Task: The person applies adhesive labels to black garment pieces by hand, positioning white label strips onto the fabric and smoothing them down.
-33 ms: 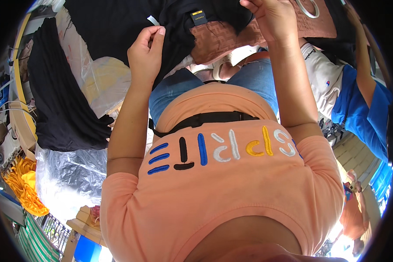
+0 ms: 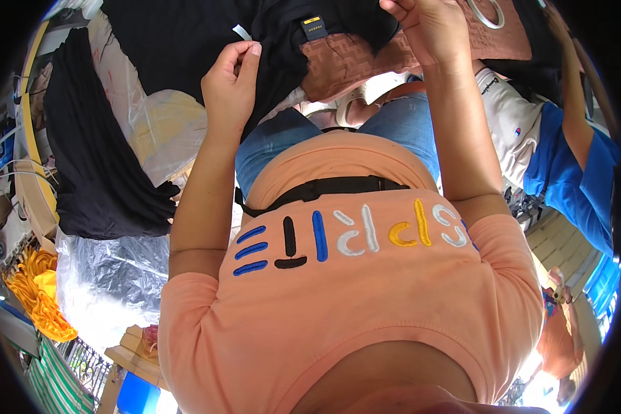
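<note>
A black garment (image 2: pixel 179 41) is spread over the top of the view, with a small dark neck label (image 2: pixel 314 27) that has a yellow strip. My left hand (image 2: pixel 229 86) is closed in a pinch at the garment's near part, thumb against index finger. Just above those fingertips a small white tag (image 2: pixel 241 32) sticks up. My right hand (image 2: pixel 438 34) is closed, fingers curled, at the top edge beside the black cloth; what it pinches is hidden. Under the garment, between my hands, lies a brown patterned cloth (image 2: pixel 352 62).
On the left hang a black cloth (image 2: pixel 93 145) and clear plastic sheeting (image 2: pixel 110 283), with orange-yellow fabric (image 2: pixel 38 293) below. A white ring-shaped object (image 2: pixel 486 15) lies on the brown cloth. To the right a person in a blue shirt (image 2: pixel 566 165) is close by.
</note>
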The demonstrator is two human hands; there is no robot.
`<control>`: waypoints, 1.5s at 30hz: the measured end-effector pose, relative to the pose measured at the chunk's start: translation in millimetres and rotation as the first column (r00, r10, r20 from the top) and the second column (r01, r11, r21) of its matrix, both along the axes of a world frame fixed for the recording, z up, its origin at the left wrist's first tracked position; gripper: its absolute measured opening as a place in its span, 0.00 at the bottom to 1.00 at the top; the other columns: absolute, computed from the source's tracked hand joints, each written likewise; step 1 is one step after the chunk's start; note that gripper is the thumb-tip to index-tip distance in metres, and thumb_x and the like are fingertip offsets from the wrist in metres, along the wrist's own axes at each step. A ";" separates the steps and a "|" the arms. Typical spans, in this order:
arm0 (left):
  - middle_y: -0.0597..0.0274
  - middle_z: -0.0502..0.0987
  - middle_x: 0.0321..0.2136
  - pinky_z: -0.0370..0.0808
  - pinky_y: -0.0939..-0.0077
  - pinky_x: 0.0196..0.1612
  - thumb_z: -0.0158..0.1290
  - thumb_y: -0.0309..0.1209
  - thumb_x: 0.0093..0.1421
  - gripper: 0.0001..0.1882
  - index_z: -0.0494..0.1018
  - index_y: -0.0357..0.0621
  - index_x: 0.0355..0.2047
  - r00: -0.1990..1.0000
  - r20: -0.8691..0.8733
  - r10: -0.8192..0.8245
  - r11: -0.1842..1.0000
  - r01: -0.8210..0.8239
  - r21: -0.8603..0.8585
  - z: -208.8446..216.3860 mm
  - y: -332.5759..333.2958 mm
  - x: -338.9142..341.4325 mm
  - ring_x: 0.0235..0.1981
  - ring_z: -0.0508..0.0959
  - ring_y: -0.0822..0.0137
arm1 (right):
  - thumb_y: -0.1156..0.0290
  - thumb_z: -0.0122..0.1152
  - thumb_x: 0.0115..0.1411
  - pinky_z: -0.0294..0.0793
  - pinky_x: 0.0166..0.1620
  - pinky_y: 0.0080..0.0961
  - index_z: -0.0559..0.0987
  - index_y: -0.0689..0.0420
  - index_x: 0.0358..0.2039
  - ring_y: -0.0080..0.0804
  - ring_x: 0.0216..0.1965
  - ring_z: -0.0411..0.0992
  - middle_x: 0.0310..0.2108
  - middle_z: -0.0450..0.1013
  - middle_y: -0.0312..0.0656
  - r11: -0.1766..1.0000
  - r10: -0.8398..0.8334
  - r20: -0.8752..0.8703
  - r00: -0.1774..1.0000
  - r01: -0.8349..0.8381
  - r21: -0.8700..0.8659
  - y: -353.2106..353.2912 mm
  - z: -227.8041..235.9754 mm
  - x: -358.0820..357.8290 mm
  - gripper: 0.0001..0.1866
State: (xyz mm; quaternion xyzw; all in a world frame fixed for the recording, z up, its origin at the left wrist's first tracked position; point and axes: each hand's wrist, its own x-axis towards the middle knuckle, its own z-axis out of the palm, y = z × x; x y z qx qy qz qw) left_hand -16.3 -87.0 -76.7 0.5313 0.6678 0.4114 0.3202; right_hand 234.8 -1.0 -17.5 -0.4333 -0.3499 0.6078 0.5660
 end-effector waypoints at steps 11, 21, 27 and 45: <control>0.70 0.80 0.28 0.72 0.84 0.35 0.62 0.31 0.64 0.08 0.82 0.39 0.39 0.986 0.159 -0.057 0.965 0.013 0.263 27.4 16.5 -4.1 0.29 0.75 0.81 | 0.74 0.63 0.66 0.79 0.48 0.23 0.84 0.61 0.43 0.25 0.46 0.78 0.45 0.81 0.38 0.805 0.450 0.338 0.827 -0.539 0.247 -7.0 -25.7 -14.4 0.08; 0.61 0.81 0.28 0.74 0.79 0.29 0.66 0.23 0.55 0.06 0.83 0.40 0.34 0.890 -0.238 -0.388 0.719 0.454 0.527 82.7 -1.3 21.5 0.25 0.79 0.69 | 0.75 0.61 0.66 0.75 0.48 0.19 0.82 0.61 0.43 0.23 0.43 0.78 0.45 0.78 0.37 0.675 -0.216 0.905 0.368 -0.613 0.410 57.6 -71.7 -90.6 0.07; 0.57 0.76 0.53 0.68 0.66 0.59 0.68 0.32 0.56 0.09 0.80 0.48 0.35 0.966 0.256 0.038 0.906 -0.141 0.399 30.0 -9.7 -8.3 0.55 0.74 0.63 | 0.75 0.62 0.66 0.75 0.47 0.19 0.82 0.61 0.43 0.23 0.43 0.78 0.45 0.78 0.38 0.670 -0.266 0.902 0.339 -0.608 0.426 70.0 -87.3 -94.8 0.07; 0.63 0.79 0.48 0.71 0.80 0.56 0.51 0.16 0.60 0.18 0.78 0.40 0.50 0.424 0.882 -0.206 0.978 0.058 0.200 65.5 11.7 -11.7 0.51 0.76 0.75 | 0.73 0.63 0.66 0.75 0.47 0.19 0.82 0.61 0.43 0.23 0.42 0.78 0.45 0.79 0.38 0.681 -0.270 0.894 0.357 -0.586 0.440 67.7 -90.7 -69.4 0.08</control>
